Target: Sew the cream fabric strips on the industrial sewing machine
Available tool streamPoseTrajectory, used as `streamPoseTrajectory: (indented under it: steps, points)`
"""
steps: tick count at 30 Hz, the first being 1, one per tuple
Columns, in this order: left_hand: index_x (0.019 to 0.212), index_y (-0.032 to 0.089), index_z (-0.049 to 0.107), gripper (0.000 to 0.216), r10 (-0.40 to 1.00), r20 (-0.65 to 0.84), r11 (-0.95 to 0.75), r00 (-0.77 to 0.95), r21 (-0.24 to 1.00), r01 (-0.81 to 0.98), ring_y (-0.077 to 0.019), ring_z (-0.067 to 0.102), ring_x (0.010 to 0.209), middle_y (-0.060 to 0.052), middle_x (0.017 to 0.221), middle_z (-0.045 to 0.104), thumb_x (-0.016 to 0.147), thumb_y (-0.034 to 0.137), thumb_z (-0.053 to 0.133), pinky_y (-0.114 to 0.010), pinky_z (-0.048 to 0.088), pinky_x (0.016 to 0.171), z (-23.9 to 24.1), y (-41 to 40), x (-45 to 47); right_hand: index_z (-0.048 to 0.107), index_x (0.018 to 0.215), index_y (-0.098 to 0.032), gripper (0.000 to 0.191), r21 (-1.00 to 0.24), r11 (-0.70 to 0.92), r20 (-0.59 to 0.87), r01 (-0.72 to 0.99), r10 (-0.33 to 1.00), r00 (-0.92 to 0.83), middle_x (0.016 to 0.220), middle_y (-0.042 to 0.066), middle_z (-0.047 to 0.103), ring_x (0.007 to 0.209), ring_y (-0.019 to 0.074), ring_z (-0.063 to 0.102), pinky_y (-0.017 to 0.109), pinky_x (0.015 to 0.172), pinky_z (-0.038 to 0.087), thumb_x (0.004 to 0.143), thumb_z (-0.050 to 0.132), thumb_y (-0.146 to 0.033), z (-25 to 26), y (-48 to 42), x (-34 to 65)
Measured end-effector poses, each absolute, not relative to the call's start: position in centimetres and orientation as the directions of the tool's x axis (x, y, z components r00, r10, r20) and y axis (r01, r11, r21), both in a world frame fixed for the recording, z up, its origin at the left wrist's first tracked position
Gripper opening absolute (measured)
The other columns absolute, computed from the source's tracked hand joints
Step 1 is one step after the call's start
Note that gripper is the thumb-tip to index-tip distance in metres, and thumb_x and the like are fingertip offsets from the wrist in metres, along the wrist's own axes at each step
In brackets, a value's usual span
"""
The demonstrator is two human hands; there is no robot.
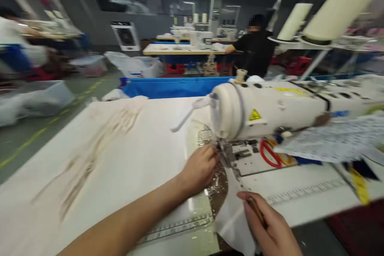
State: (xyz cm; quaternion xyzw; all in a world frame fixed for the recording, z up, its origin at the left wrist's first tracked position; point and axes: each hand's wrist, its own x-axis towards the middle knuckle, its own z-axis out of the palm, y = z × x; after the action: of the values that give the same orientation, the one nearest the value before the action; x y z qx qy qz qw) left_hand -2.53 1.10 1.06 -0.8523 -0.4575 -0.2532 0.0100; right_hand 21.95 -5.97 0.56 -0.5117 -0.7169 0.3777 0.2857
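Observation:
A white sewing machine [270,104] lies across the right half of the bench. My left hand [202,166] is closed beside its needle area, fingertips close to the presser foot [223,154]; what they pinch, if anything, is hidden. Lower right, my right hand [270,224] is wrapped round a slim brown-handled tool [256,211], whose kind I cannot make out. Its thumb and fingertip are at the edge of a white fabric piece [235,224], which runs from the needle area down toward the bench's front edge.
Red-handled scissors [270,155] lie on the machine bed beside a yellow loop. Pale crumpled fabric [99,148] covers the table's left side. A patterned sheet [336,138] hangs at right, below thread cones [295,22]. A co-worker [255,48] sits beyond the blue trough [177,87].

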Motion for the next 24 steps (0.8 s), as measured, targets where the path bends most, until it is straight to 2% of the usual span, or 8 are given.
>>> streamPoseTrajectory:
  steps: [3, 7, 15, 21, 24]
  points:
    - [0.111, 0.011, 0.06, 0.029, 0.689, 0.536, -0.673, 0.489, 0.223, 0.705, -0.0256, 0.055, 0.095, -0.013, 0.103, 0.062, 0.089, 0.006, 0.042, -0.042, 0.053, 0.082, 0.9, 0.9, -2.8, 0.064, 0.119, -0.026, 0.031, -0.837, 0.217, 0.052, 0.503, 0.946, -0.321, 0.112, 0.006, 0.073, 0.104, 0.0211, 0.069, 0.024, 0.087, 0.054, 0.104, 0.043, -0.044, 1.2, -5.8, 21.4]
    - [0.11, 0.012, 0.059, 0.024, 0.634, 0.547, -0.726, 0.546, 0.177, 0.665, -0.0244, 0.056, 0.093, -0.012, 0.103, 0.062, 0.093, 0.009, 0.042, -0.039, 0.052, 0.078, 1.0, 0.5, -2.5, 0.062, 0.118, -0.023, 0.029, -0.826, 0.268, 0.098, 0.496, 0.935, -0.342, 0.11, 0.007, 0.071, 0.101, 0.0198, 0.068, 0.024, 0.086, 0.053, 0.105, 0.04, -0.036, 1.5, -5.6, 20.7]
    - [0.119, 0.008, 0.059, 0.036, 0.686, 0.472, -0.645, 0.555, 0.039, 0.763, -0.027, 0.058, 0.101, -0.015, 0.112, 0.061, 0.089, 0.009, 0.039, -0.041, 0.055, 0.082, 0.6, 1.0, -2.5, 0.059, 0.108, -0.021, 0.024, -0.821, 0.325, 0.148, 0.47, 0.915, -0.375, 0.094, 0.005, 0.069, 0.086, 0.0207, 0.067, 0.028, 0.075, 0.052, 0.102, 0.036, -0.025, 2.5, -4.6, 19.6]
    - [0.123, 0.007, 0.059, 0.04, 0.718, 0.437, -0.615, 0.542, 0.035, 0.787, -0.029, 0.058, 0.104, -0.017, 0.116, 0.06, 0.088, 0.011, 0.041, -0.044, 0.056, 0.087, 0.4, 1.2, -2.5, 0.059, 0.112, -0.02, 0.026, -0.786, 0.383, 0.187, 0.485, 0.896, -0.404, 0.1, 0.007, 0.071, 0.089, 0.0224, 0.068, 0.032, 0.076, 0.052, 0.099, 0.036, -0.019, 2.6, -4.3, 19.2]
    - [0.123, 0.009, 0.058, 0.039, 0.701, 0.461, -0.633, 0.545, 0.048, 0.773, -0.0283, 0.059, 0.104, -0.016, 0.115, 0.061, 0.088, 0.012, 0.041, -0.043, 0.056, 0.088, 0.3, 1.5, -2.8, 0.06, 0.118, -0.018, 0.033, -0.77, 0.406, 0.21, 0.492, 0.889, -0.406, 0.107, 0.009, 0.071, 0.096, 0.023, 0.068, 0.033, 0.083, 0.052, 0.094, 0.037, -0.014, 2.9, -4.6, 19.0]
